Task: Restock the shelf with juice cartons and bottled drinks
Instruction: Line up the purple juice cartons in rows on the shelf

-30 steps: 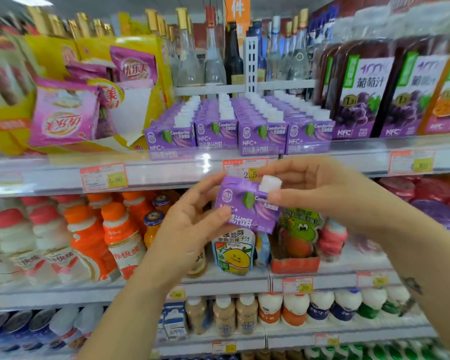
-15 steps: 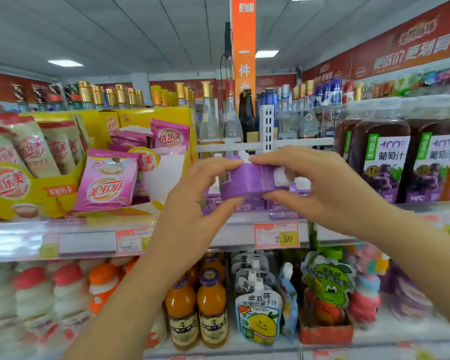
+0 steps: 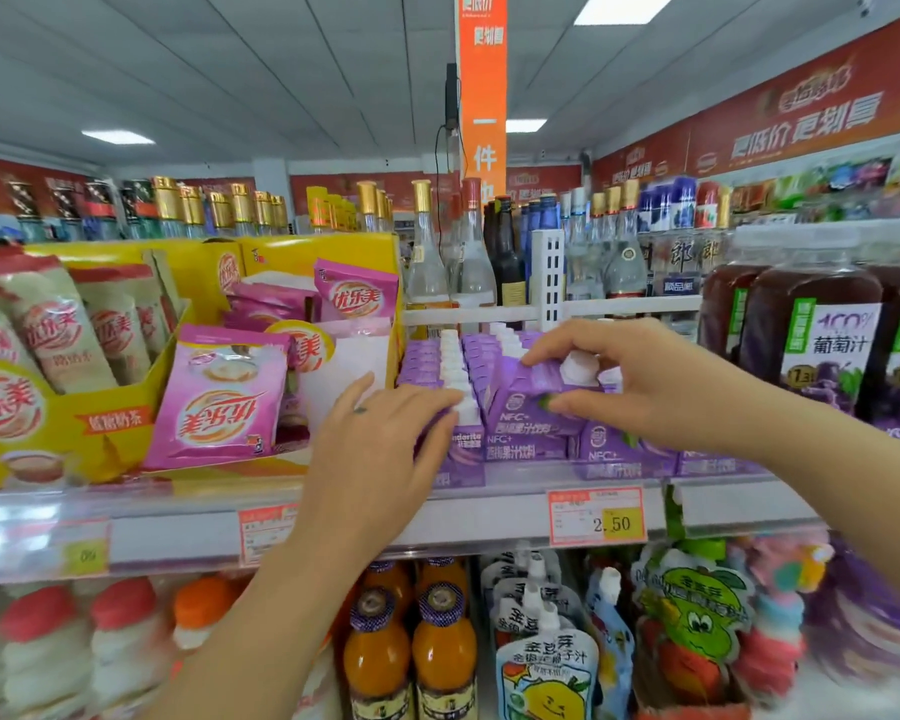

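The small purple paperboard juice carton (image 3: pixel 518 400) looks smooth, faintly glossy; its white plastic cap (image 3: pixel 580 366) matt. Pink plastic sachets (image 3: pixel 219 402) at nine o'clock shine.

Bare left hand (image 3: pixel 380 454) and bare right hand (image 3: pixel 640 387), on a left forearm (image 3: pixel 261 615) and right forearm (image 3: pixel 842 459) uncovered as far as seen. Small dark mark (image 3: pixel 359 409), perhaps a tattoo, on the left hand's back near a finger's base. Slim fingers; nails too blurred to tell.
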